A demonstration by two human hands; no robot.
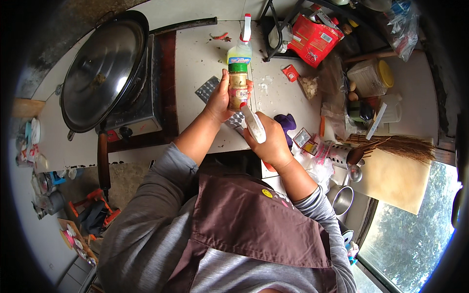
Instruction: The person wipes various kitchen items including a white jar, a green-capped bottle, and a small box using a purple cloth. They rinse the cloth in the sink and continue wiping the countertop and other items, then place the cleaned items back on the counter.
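Note:
My left hand (pixel 220 96) grips a seasoning jar (pixel 238 89) with a green cap, held upright above the counter. In my right hand (pixel 270 137) is a white plastic handle or spray head (pixel 254 122) with a red tip; its tip is close to the jar's base, and whether they touch I cannot tell. Its lower part is hidden by my fingers. Just beyond the jar stands a spray bottle (pixel 240 53) of yellowish liquid with a white and red trigger head. Partly behind my left hand, a patterned metal grater or perforated strip (pixel 207 88) lies on the counter.
At left, a lidded wok (pixel 104 73) sits on a gas stove (pixel 141 122), its wooden handle pointing towards me. At right are a purple cloth (pixel 285 122), a red bag (pixel 313 40) by a black rack, a yellow-lidded container (pixel 370 75), a straw brush (pixel 403 146) and a metal pot (pixel 340 201).

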